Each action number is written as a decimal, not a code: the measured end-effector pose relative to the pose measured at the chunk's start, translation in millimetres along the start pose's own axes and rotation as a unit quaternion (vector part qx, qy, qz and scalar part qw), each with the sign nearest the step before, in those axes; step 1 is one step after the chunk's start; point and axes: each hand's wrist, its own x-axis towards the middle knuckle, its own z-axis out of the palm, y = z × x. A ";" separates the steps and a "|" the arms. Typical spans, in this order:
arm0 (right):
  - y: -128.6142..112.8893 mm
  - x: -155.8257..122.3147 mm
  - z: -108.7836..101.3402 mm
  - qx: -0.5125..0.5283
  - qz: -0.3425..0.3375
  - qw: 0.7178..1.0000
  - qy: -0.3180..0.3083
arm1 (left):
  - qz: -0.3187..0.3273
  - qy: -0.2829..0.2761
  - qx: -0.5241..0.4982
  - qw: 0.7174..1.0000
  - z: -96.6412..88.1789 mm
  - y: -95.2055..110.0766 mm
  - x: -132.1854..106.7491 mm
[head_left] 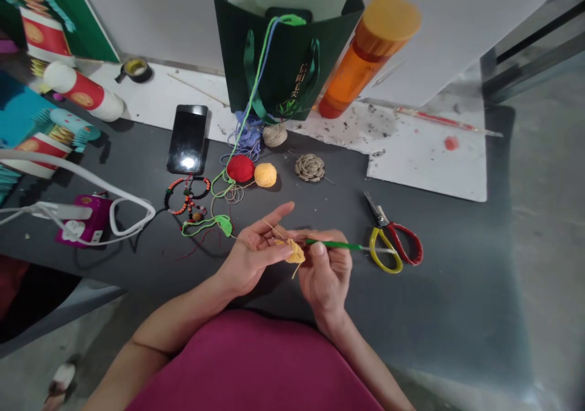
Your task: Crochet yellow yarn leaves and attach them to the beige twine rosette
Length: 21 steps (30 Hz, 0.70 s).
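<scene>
My left hand (pixel 256 249) pinches a small yellow crochet piece (pixel 296 254) between thumb and fingers, with the index finger stretched out and a yellow yarn strand over it. My right hand (pixel 326 274) grips a green crochet hook (pixel 340 245) whose tip meets the yellow piece. Both hands hover over a dark grey table (pixel 457 301). A yellow yarn ball (pixel 265 175) and a red yarn ball (pixel 240 168) lie just beyond my hands.
Scissors (pixel 393 240) with red and yellow handles lie right of my hands. A phone (pixel 187 138), bead bracelets (pixel 188 196), a green crochet leaf (pixel 223 224), a beige crochet flower (pixel 309 167), a green bag (pixel 287 52), an orange bottle (pixel 365 55) and a white cable (pixel 91 186) are around.
</scene>
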 end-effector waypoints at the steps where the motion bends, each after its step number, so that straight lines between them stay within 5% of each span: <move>1: 1.1 -0.3 0.4 -0.004 -0.018 1.000 -0.006 | 0.004 0.002 0.008 1.000 -0.3 -0.7 -0.1; 7: 0.6 -0.6 -7.4 -0.123 -0.097 0.987 -0.036 | 0.061 0.029 0.046 0.997 -3.6 -5.5 0.3; 12: -3.7 1.6 -9.1 -0.272 -0.265 0.921 -0.090 | 0.071 0.048 0.024 0.996 -2.0 -5.9 1.0; 17: 1.9 -3.4 -9.5 -0.217 -0.184 0.958 -0.023 | 0.007 0.036 -0.014 0.999 -0.2 -2.9 1.3; 21: 4.8 -9.7 -16.7 -0.274 -0.142 0.949 0.057 | -0.005 0.031 -0.017 0.999 -1.2 -1.6 1.6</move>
